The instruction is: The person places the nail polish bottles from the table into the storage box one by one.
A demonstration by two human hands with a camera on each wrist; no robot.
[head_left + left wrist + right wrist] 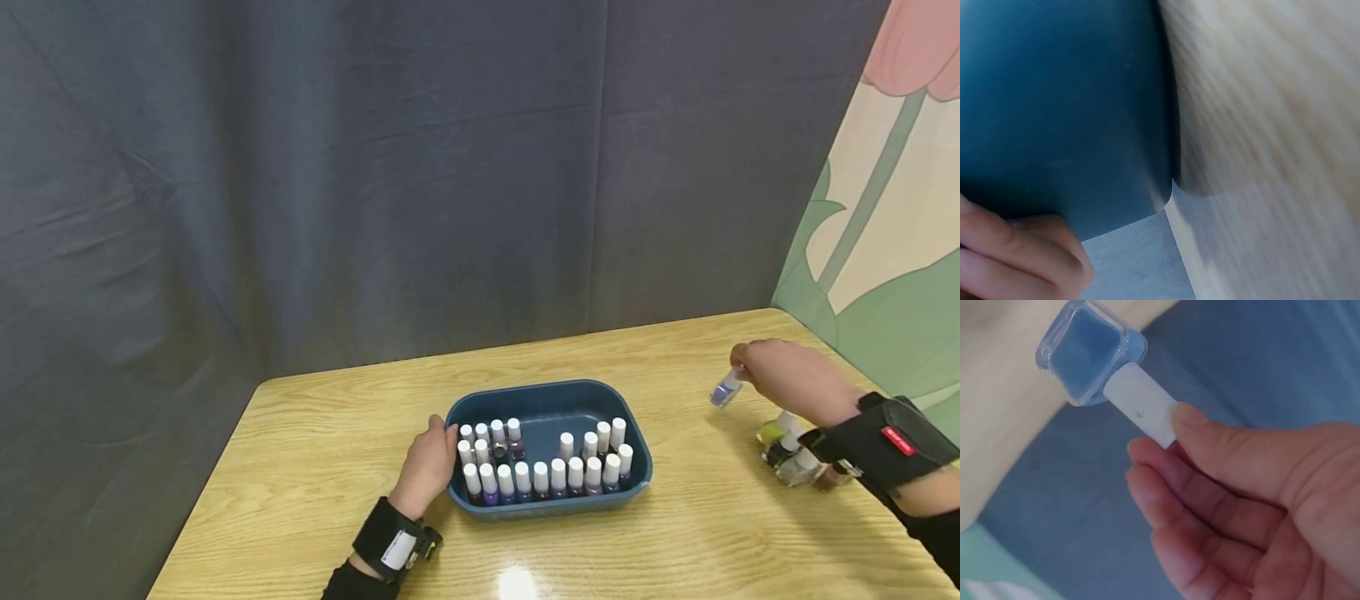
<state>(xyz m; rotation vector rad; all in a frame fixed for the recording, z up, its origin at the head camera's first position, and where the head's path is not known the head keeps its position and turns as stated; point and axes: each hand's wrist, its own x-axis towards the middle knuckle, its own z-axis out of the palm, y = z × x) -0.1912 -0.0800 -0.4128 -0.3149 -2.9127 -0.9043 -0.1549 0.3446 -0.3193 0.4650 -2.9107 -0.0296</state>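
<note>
A dark blue plastic bin [540, 512] holds rows of nail polish bottles [558, 477] with white caps. My left hand [429, 457] grips the bin's left end at the rim; in the left wrist view its bent fingers [1029, 256] lie against the outer wall [1066, 112]. Off to the right, above the table, my right hand [795, 375] pinches a nail polish bottle [1085, 353] by its white cap [1141, 403] between thumb and fingertips. This bottle is clear and squarish with light blue polish, tilted with its glass end away from the hand.
Several more bottles, among them a yellow-green one [770, 432], lie grouped on the wooden table [337, 467] under the right wrist. A dark grey curtain [420, 208] hangs behind the table. A wall with a painted flower [885, 192] borders the right side.
</note>
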